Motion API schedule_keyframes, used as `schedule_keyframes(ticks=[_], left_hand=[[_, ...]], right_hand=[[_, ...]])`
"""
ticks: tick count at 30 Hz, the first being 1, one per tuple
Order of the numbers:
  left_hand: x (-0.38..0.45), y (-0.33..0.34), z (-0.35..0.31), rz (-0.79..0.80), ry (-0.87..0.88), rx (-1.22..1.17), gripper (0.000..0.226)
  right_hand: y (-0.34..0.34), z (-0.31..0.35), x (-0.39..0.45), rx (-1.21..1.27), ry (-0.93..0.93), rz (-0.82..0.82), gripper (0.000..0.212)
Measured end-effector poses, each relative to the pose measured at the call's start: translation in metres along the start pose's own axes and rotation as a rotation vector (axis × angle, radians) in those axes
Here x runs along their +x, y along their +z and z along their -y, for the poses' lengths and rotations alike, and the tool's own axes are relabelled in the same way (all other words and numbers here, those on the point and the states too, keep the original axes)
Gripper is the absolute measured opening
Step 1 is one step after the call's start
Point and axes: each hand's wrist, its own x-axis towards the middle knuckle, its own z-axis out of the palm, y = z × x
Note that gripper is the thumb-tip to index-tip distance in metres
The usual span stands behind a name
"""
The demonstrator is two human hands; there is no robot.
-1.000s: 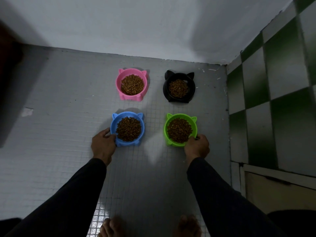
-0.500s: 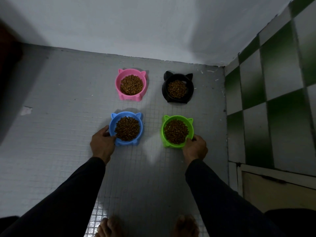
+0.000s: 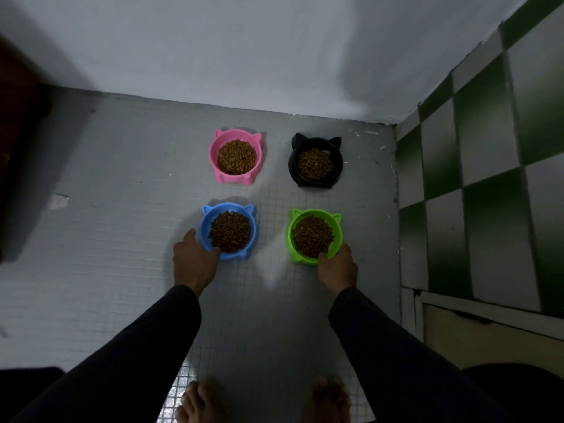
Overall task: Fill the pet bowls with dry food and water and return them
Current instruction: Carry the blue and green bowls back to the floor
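L hand (image 3: 195, 264) grips near rim of blue cat-ear bowl (image 3: 205, 236), R hand (image 3: 337, 270) grips green bowl (image 3: 290, 236); both w/ kibble, on tiled floor (image 3: 122, 239).

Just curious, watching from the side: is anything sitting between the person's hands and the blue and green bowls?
Nothing visible. The left hand already grips the near rim of the blue cat-eared plastic bowl, and the right hand grips the green cat-eared plastic bowl.
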Motion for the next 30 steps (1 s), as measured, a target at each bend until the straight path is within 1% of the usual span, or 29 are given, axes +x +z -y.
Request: schedule_keyframes(ticks=[1,4,6,9,10,13,16,20,24,30], left_hand=[[-0.008,-0.004,-0.003,0.011,0.028,0.052,0.075],[-0.030,-0.016,-0.011,0.055,0.109,0.167,0.060],[-0.041,-0.029,-0.018,0.115,0.145,0.276,0.054],[-0.064,-0.053,-0.039,0.199,0.198,0.423,0.061],[-0.073,-0.063,-0.048,0.216,0.222,0.480,0.063],[-0.104,-0.096,-0.077,0.276,0.268,0.665,0.063],[-0.142,-0.132,-0.107,0.344,0.281,0.769,0.062],[-0.202,-0.185,-0.150,0.378,0.293,0.808,0.058],[-0.266,-0.245,-0.199,0.376,0.356,0.789,0.056],[-0.361,-0.327,-0.287,0.299,0.481,0.740,0.053]], right_hand=[[-0.003,0.001,-0.005,-0.034,-0.014,0.027,0.059],[-0.019,0.006,-0.025,-0.146,-0.096,0.094,0.049],[-0.033,0.010,-0.042,-0.280,-0.177,0.151,0.050],[-0.055,0.020,-0.072,-0.582,-0.359,0.240,0.064],[-0.063,0.026,-0.083,-0.646,-0.396,0.257,0.064],[-0.092,0.049,-0.122,-0.756,-0.467,0.245,0.047],[-0.132,0.074,-0.163,-0.763,-0.480,0.260,0.036],[-0.191,0.109,-0.223,-0.727,-0.440,0.292,0.032],[-0.256,0.145,-0.291,-0.661,-0.444,0.274,0.027],[-0.352,0.200,-0.392,-0.580,-0.524,0.154,0.015]])
